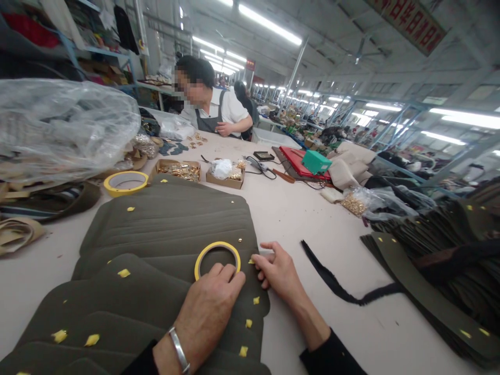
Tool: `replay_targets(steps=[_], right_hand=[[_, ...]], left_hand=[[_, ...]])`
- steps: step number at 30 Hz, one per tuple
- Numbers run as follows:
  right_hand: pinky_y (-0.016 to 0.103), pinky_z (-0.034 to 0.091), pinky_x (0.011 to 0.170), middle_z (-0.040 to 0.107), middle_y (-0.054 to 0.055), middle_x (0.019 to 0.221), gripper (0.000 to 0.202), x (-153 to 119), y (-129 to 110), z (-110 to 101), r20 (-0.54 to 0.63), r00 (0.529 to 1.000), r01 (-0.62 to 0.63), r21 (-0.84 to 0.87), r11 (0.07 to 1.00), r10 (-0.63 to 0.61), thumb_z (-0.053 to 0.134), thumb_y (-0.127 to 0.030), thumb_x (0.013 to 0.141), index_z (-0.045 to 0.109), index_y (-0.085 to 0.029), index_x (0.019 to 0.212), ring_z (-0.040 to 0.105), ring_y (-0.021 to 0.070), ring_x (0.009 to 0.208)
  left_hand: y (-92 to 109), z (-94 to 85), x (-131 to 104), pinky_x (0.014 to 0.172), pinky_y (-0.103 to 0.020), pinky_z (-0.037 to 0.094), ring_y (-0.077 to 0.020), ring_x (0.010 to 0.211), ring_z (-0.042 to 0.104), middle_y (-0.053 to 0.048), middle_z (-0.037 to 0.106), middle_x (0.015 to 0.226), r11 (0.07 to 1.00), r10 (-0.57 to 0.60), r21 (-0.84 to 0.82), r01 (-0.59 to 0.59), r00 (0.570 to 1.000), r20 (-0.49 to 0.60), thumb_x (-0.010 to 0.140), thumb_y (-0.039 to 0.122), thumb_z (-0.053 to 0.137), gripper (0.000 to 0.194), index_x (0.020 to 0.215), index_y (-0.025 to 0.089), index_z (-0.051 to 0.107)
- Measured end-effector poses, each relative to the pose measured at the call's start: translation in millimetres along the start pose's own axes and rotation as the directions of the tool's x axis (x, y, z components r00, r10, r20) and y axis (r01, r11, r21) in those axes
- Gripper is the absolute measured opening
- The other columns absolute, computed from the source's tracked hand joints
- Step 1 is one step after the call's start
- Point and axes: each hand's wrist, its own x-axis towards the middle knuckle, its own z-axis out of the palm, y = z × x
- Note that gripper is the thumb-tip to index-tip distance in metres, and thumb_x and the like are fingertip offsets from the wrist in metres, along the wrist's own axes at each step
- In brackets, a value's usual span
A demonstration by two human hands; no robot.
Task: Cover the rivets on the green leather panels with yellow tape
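Observation:
My left hand (213, 299), with a silver bracelet at its wrist, is closed round the near edge of a yellow tape roll (219, 245). The roll lies over a stack of dark olive fabric pieces (156, 224) dotted with small yellow tape bits. At the stack's right edge is my right hand (275, 268); its thumb and index finger are at a small yellow tape bit (252, 261). More yellow bits run down the right edge below it. A second yellow tape roll (125, 183) rests beyond the stack's far left corner.
Behind the stack stand two cardboard boxes (230, 182) of metal parts. Plastic bags (66, 125) bulge at the left. A black strip (332, 278) and piled olive pieces (433, 297) are at the right. A person (213, 107) is across the table, near a green box (315, 162).

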Motion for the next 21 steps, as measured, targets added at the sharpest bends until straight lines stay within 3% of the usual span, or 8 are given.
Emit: replay_targets(steps=[3, 5, 7, 9, 15, 21], right_hand=[[0.023, 0.048, 0.04, 0.06, -0.003, 0.061, 0.026, -3.8, 4.7, -6.8, -0.032, 0.997, 0.08, 0.089, 0.993, -0.077, 0.061, -0.041, 0.082, 0.06, -0.017, 0.093, 0.056, 0.0122, 0.045], [0.024, 0.05, 0.05, 0.062, 0.0, 0.064, 0.019, -9.1, 5.4, -8.6, -0.036, 0.96, 0.275, -0.047, 0.96, -0.277, 0.059, -0.035, 0.085, 0.065, -0.017, 0.084, 0.058, 0.0128, 0.053], [0.026, 0.05, 0.059, 0.067, 0.003, 0.071, 0.014, -13.5, 3.2, -6.5, 0.014, 0.888, 0.45, -0.24, 0.86, -0.46, 0.057, -0.026, 0.086, 0.069, -0.018, 0.082, 0.06, 0.0142, 0.06], [0.027, 0.049, 0.065, 0.07, 0.005, 0.076, 0.015, -15.2, -0.9, -1.3, 0.07, 0.845, 0.517, -0.364, 0.774, -0.531, 0.056, -0.019, 0.084, 0.071, -0.019, 0.082, 0.062, 0.0157, 0.066], [0.026, 0.048, 0.061, 0.073, 0.003, 0.071, 0.015, -11.1, -13.7, 9.4, 0.003, 0.959, 0.265, -0.377, 0.888, -0.285, 0.059, -0.019, 0.082, 0.074, -0.019, 0.078, 0.064, 0.0166, 0.061], [0.027, 0.049, 0.065, 0.075, 0.003, 0.074, 0.016, -9.7, -16.7, 6.0, -0.006, 0.968, 0.229, -0.387, 0.893, -0.251, 0.06, -0.019, 0.081, 0.075, -0.019, 0.077, 0.066, 0.0173, 0.064]], left_hand=[[-1.3, 1.0, -1.8, 0.078, -0.041, 0.054, -0.0239, 0.09, 0.055, -0.003, 0.061, 0.097, 1.0, 0.002, -0.012, -0.002, 1.0, -0.004, 0.091, 0.008, 0.046, 0.019, 0.094, 0.021, 0.059], [-2.5, 1.6, -2.9, 0.078, -0.039, 0.053, -0.0235, 0.09, 0.055, -0.003, 0.06, 0.097, 1.0, 0.004, -0.015, -0.004, 1.0, -0.014, 0.091, 0.008, 0.047, 0.018, 0.094, 0.021, 0.059], [-3.2, 1.5, -3.5, 0.078, -0.038, 0.052, -0.0231, 0.091, 0.054, -0.003, 0.06, 0.097, 1.0, 0.003, -0.008, -0.003, 1.0, -0.022, 0.092, 0.009, 0.046, 0.018, 0.093, 0.021, 0.059], [-3.5, 0.5, -3.7, 0.078, -0.037, 0.052, -0.0228, 0.091, 0.054, -0.003, 0.06, 0.096, 1.0, -0.002, 0.01, 0.002, 1.0, -0.026, 0.092, 0.008, 0.045, 0.019, 0.093, 0.022, 0.059], [-5.7, -2.9, -3.8, 0.073, -0.036, 0.051, -0.0214, 0.084, 0.057, -0.003, 0.059, 0.091, 0.997, -0.005, 0.074, 0.006, 1.0, -0.016, 0.091, 0.007, 0.042, 0.021, 0.093, 0.021, 0.058], [-8.8, 1.7, -8.7, 0.07, -0.039, 0.05, -0.023, 0.079, 0.057, -0.003, 0.058, 0.086, 0.996, 0.025, 0.083, -0.02, 0.998, -0.059, 0.095, 0.014, 0.04, 0.018, 0.09, 0.022, 0.056]])
